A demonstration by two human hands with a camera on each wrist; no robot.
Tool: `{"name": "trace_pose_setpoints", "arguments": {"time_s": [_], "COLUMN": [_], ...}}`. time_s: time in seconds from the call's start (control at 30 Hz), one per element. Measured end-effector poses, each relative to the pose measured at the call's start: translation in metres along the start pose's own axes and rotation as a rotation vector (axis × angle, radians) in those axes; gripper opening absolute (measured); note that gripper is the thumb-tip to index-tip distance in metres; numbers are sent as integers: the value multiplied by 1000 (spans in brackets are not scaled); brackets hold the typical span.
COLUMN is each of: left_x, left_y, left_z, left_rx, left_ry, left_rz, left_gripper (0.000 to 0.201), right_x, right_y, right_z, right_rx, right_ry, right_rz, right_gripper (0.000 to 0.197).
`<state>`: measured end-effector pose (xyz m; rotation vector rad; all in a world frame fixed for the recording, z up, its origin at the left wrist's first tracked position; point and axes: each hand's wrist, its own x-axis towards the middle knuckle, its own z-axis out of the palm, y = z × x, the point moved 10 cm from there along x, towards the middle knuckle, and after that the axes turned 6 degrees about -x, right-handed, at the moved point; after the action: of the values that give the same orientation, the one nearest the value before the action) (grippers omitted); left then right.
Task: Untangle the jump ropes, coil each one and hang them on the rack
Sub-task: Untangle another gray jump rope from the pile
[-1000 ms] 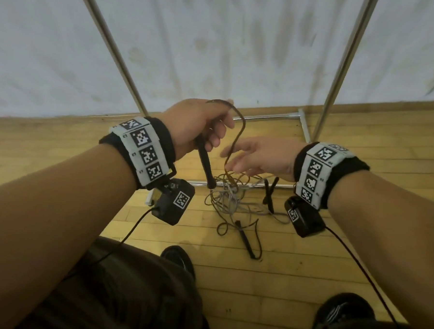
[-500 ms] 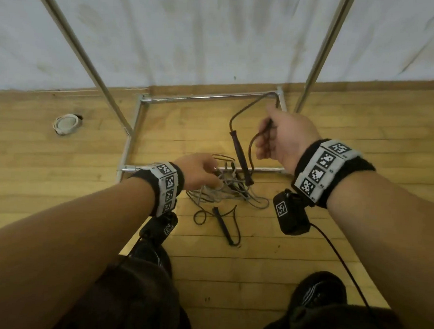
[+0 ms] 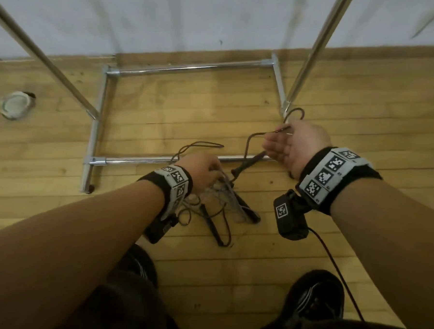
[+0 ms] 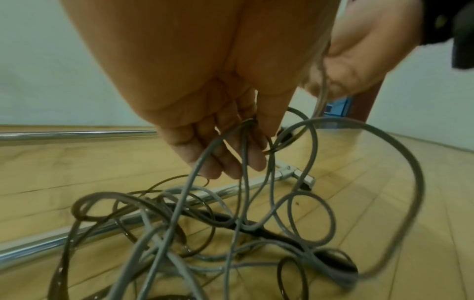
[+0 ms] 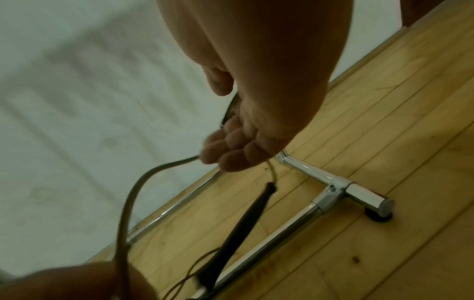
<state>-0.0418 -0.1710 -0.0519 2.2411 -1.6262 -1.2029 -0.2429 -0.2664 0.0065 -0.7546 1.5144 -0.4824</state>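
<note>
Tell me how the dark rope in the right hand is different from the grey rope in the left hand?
The dark rope is lifted by the right hand, with its black handle dangling; the grey rope mostly lies in a knotted pile on the floor. The dark rope hangs in one open curve; the grey rope makes many overlapping loops, which the left hand pinches. Both are thin cords, not yet coiled.

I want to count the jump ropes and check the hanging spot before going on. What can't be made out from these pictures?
- Rope count: the tangle overlaps itself, and the left hand covers part of it in the head view.
- The rack top: cut off by the upper edge.
- Right hand grip on the dark rope: blurred in the right wrist view.
</note>
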Motion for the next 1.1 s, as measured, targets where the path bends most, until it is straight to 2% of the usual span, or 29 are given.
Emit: {"name": "trace_pose_setpoints", "arguments": {"time_s": [0.1,0.17,0.27,0.37,0.47,0.57,0.67,0.77,0.83,0.9,0.97,1.0,1.03,1.1], "left_x": [-9,-18,-38,-66,-98,-137,-175,-211,-234,-257,-277,-282,-284,-281], "left_y": [0,4,22,44,68,95,119,135,141,144,148,153,158,171], "left_z": [-31,-55,-90,-130,-166,-196,-221,-248,-273,-303,-325,-330,-330,-316], "left_rx": [-133,-216,-308,-413,-524,-575,-604,-752,-898,-1029,-1063,-1040,-995,-880], "left_ry": [95,145,190,291,361,413,437,489,564,645,687,682,658,579], "left_rz": [-20,-10,50,123,203,297,391,505,576,644,700,712,709,682], "left_gripper": [9,11,11,13,22,29,20,20,20,20,20,21,21,22], "right_x": [15,11,-15,-56,-89,-111,-130,-145,-151,-150,-145,-145,-149,-170], "right_y": [1,-3,-23,-52,-65,-77,-81,-83,-80,-67,-52,-49,-52,-73], "right_z": [-6,11,57,92,112,112,106,99,91,77,60,54,51,59], "right_rx": [-241,-433,-605,-629,-708,-882,-1009,-1121,-1293,-1526,-1737,-1787,-1782,-1566], "right_ry": [38,-58,-287,-410,-501,-389,-290,-253,-220,-193,-193,-198,-205,-240], "right_rz": [-9,-41,-233,-476,-588,-741,-838,-861,-856,-779,-666,-626,-621,-723], "right_gripper": [20,15,26,38,40,27,29,34,49,59,64,73,84,106]}}
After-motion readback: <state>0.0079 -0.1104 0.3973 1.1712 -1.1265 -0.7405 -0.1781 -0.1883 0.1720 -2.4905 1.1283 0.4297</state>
